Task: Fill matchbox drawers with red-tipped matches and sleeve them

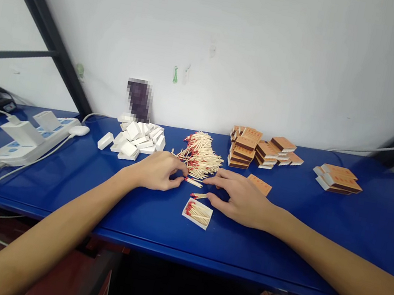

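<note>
A small row of red-headed matches (194,182) lies on the blue table between my hands. My left hand (162,171) has its thumb and index finger curled together at the red heads. From the other side, my right hand (239,197) reaches in with index finger and thumb apart. Its index fingertip is by the plain ends of that row, and its thumb touches a second small bunch of matches (199,195). Just in front sits a white matchbox tray (208,225) partly filled with matches. Behind my fingers spreads a large loose pile of matches (203,154).
White empty trays (137,138) are heaped at back left. Orange matchbox sleeves (246,143) stand stacked at back right, with more boxes (340,179) further right. One flat box (259,184) lies behind my right hand. A power strip (36,139) with cables occupies the left end.
</note>
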{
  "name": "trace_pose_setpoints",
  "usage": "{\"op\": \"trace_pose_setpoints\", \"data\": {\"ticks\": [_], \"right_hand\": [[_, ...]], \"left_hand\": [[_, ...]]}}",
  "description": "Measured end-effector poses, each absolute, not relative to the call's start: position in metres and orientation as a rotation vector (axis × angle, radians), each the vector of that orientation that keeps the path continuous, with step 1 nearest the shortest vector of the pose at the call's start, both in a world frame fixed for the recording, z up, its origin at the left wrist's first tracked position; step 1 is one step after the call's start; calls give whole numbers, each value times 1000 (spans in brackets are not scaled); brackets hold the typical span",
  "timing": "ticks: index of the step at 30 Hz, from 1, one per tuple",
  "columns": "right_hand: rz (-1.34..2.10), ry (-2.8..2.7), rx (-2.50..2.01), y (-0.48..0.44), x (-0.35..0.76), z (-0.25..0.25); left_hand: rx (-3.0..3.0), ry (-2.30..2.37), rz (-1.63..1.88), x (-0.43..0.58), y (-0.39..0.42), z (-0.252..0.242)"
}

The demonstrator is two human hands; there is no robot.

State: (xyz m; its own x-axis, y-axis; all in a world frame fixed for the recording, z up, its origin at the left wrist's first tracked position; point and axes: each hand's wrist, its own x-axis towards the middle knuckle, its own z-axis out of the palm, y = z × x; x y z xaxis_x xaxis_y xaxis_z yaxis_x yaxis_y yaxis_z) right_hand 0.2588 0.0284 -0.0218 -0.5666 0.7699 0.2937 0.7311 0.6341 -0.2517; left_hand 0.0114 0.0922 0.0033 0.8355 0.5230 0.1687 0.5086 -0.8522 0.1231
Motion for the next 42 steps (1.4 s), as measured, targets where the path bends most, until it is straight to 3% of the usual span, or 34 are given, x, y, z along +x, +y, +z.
{"op": "trace_pose_setpoints", "data": {"ticks": [32,42], "right_hand": [[373,-2395,-1145,31,257,-22],[249,-2354,-1196,35,251,-28]], "left_hand": [[2841,736,302,24,79,3],[2847,668,317,28,82,0]]}}
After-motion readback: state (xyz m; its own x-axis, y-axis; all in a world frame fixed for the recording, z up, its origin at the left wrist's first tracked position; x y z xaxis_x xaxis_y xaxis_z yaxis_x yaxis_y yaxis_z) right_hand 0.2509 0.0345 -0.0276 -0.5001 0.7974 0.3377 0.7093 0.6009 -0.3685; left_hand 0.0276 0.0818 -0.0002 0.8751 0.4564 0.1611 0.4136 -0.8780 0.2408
